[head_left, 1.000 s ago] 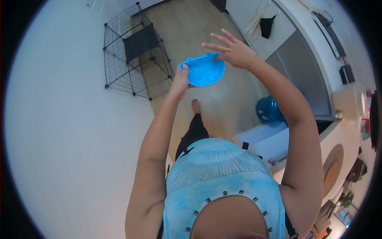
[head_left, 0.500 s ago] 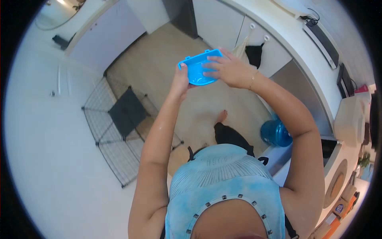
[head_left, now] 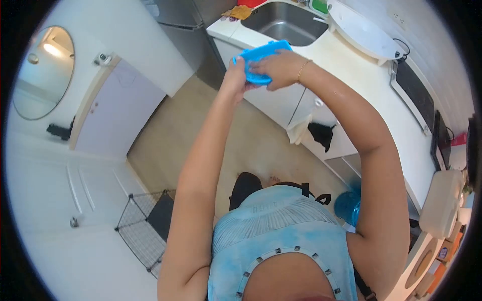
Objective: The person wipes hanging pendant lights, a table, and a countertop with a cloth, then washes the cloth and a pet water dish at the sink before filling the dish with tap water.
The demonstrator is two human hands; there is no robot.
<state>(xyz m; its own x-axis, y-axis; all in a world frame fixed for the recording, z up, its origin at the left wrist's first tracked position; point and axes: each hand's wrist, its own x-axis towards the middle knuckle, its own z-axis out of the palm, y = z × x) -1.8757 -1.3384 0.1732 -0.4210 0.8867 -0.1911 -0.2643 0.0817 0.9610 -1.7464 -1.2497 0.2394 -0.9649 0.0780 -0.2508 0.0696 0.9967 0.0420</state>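
Note:
A bright blue tray-like container [head_left: 258, 79] with a straight edge and small tabs is up in front of me, near the counter. My left hand [head_left: 236, 80] grips its left end, thumb on the rim and fingers underneath. Over the container's inside lies my right hand [head_left: 281, 69], its fingers spread and reaching in; they hide much of the interior. What the container holds, if anything, cannot be made out. Just beyond it is a steel sink [head_left: 285, 25] set in the white counter [head_left: 351, 70].
A white dish rack [head_left: 359, 32] sits right of the sink. Cloths [head_left: 320, 134] hang on the cabinet front. The fridge [head_left: 188, 30] stands beyond on the left, a wire pen [head_left: 145, 226] at the lower left. A blue water bottle [head_left: 346, 206] is on the floor at right.
The view has moved forward and turned, bringing the sink, fridge and mirror into sight. My right hand has moved from the container's right rim to over its inside. My left hand keeps its grip.

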